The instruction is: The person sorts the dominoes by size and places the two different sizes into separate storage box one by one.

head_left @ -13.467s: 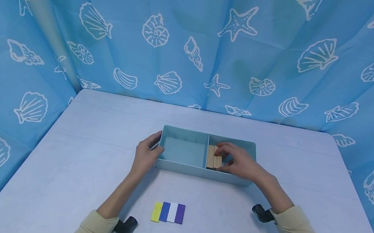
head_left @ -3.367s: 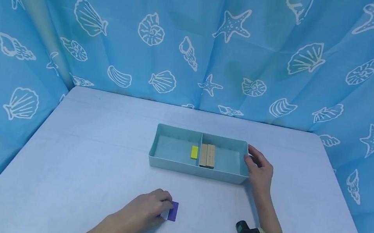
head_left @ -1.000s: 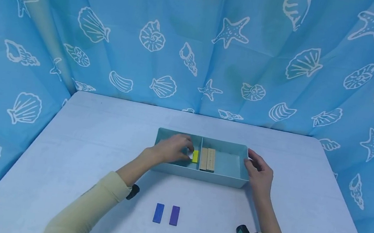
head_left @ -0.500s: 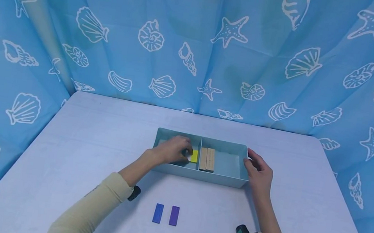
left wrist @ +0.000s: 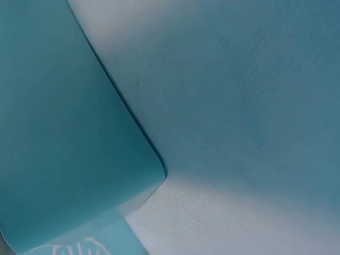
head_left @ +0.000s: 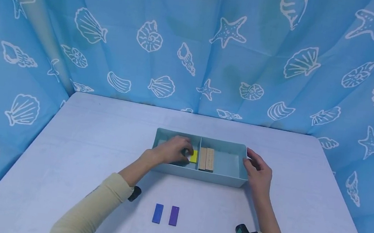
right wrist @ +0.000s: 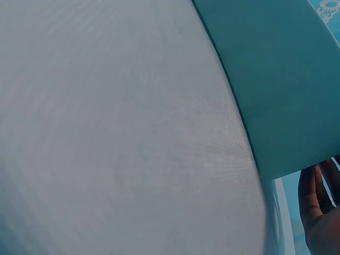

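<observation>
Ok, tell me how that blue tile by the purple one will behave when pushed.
The blue tile looks flat and stiff, so it would likely slide, not roll or tip. Lying flush on the table, it is probably light but awkward to pinch.

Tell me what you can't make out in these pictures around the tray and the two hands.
- Head view: what the left hand holds inside the tray is covered by its own fingers; only the yellow block beside them shows.
- Left wrist view: only the tray's outer wall and tabletop, too close; no hand or blocks.
- Right wrist view: the right hand is cut off by the frame corner; its grip is unreadable there.
</observation>
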Available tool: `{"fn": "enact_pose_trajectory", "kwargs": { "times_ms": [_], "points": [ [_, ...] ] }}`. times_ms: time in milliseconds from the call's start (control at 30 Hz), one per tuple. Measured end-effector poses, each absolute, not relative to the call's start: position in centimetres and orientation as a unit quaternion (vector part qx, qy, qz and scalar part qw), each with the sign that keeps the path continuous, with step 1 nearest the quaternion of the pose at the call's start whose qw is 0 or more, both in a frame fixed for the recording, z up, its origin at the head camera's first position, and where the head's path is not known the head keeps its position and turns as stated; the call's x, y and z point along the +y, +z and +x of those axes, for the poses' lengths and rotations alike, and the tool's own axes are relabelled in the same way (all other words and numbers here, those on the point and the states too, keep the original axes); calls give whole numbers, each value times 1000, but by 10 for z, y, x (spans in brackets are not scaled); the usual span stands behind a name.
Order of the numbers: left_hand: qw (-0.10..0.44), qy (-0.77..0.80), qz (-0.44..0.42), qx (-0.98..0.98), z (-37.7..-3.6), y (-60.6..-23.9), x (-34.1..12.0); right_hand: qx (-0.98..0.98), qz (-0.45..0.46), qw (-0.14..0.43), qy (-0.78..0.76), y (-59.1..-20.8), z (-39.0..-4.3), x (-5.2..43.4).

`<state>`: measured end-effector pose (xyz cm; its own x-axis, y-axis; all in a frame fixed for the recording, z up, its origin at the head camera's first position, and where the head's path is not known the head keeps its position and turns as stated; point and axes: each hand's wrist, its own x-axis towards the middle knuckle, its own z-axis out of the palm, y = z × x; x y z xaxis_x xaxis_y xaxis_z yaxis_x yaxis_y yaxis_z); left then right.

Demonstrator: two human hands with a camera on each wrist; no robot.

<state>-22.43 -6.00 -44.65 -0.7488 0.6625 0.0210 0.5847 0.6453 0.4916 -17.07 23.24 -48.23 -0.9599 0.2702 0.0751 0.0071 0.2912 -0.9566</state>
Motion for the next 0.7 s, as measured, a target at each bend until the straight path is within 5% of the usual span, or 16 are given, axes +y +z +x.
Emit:
{"fn": "enact_pose_trajectory", "kwargs": {
  "times_ms": [700],
  "points": [
    [66, 290, 303, 905, -210, -416, -75, -795, -80, 113, 591, -481, -170, 232]
  ]
}}
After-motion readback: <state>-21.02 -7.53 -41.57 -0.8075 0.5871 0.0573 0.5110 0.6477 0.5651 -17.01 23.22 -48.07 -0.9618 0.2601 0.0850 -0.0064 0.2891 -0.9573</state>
